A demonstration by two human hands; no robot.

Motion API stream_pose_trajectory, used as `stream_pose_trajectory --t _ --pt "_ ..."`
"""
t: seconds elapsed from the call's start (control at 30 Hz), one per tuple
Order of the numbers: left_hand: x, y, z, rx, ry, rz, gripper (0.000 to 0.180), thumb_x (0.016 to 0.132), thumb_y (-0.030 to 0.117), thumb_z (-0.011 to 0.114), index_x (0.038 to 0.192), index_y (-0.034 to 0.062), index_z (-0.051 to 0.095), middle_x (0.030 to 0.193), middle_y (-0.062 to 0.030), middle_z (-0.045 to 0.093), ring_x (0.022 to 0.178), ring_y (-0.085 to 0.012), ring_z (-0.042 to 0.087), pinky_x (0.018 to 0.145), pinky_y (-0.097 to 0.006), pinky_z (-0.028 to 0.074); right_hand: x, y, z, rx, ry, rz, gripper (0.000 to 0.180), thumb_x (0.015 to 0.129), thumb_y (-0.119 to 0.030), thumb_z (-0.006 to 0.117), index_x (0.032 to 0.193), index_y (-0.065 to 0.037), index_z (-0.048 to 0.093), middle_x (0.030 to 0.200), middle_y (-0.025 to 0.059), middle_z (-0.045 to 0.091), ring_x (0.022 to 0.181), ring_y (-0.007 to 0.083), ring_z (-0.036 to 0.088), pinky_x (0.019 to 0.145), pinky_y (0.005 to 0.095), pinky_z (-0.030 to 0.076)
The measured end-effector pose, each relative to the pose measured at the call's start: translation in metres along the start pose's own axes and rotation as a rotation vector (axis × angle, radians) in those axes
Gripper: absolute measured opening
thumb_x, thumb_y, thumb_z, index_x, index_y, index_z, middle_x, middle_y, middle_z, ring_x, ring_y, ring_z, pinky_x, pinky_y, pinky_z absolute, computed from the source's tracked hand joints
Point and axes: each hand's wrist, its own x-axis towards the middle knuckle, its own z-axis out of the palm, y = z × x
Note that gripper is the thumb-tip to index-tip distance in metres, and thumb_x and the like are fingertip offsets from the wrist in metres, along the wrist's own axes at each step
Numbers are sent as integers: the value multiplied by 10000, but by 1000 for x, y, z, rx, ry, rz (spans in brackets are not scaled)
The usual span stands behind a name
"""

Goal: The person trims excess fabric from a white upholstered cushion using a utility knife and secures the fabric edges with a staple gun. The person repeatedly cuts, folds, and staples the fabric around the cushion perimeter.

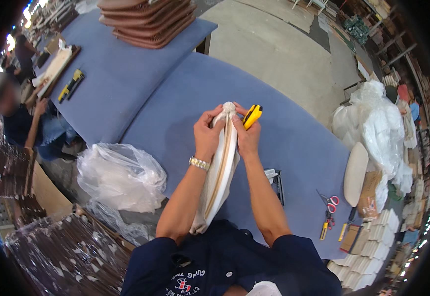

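We see the left hand (207, 134) and right hand (248, 135) closed around the upper end of a white fabric-covered panel (220, 182), held on edge above the blue padded table (294, 143) and leaning back toward the person's chest. The left fingers pinch the bunched fabric at the top; the right hand grips the opposite side while also clasping a yellow utility knife (252, 116), whose tip sticks up past the knuckles. On the table to the right lie red-handled scissors (329, 203), a small yellow cutter (324, 230) and an oval cream pad (356, 172), well apart from the hands. A crumpled clear plastic bag (121, 175) sits beside the left elbow. A second blue table (111, 74) carries stacked brown seat pads (148, 19) and a yellow tool (71, 85), where another person (22, 123) works.
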Motion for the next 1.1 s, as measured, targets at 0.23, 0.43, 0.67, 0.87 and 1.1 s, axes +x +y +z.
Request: stream_pose_trajectory --t 0.23,0.43,0.67,0.87,1.1 --pt "-60 69 18 144 -1 368 263 886 7 722 1139 -38 666 1335 -178 685 1189 -204 663 1022 -326 514 -41 -79 9 -101 -64 -362 149 1013 -139 681 1068 -24 604 1357 205 653 1118 201 645 934 339 523" --pt "-112 98 15 218 -42 86 357 935 66 737 1271 -32 666 1183 -67 704 1043 -132 661 926 -290 533 -57 -80 -3 -171 8 -474 182 1038 -166 645 1090 -11 565 1328 210 654 1139 243 646 983 364 519" --pt "-134 83 36 610 251 614 231 941 44 720 1159 -32 737 1231 -135 736 1143 -318 696 1006 -376 532 -74 -82 10 -234 102 -435 189 1039 -181 654 1072 -14 574 1325 216 650 1112 223 639 972 354 507" --pt "-140 71 42 576 69 743 276 922 -30 701 1198 -36 718 1335 -161 700 1327 -333 617 1089 -410 501 -83 -83 9 -148 194 -471 186 1032 -192 671 1053 -28 588 1291 200 673 1083 232 657 925 352 531" --pt "-146 79 35 621 -68 751 274 924 -53 667 1195 -58 709 1339 -176 695 1348 -345 601 1097 -426 491 -95 -78 7 -65 219 -427 207 1027 -213 686 1040 -20 613 1296 207 668 1104 226 647 931 340 517"
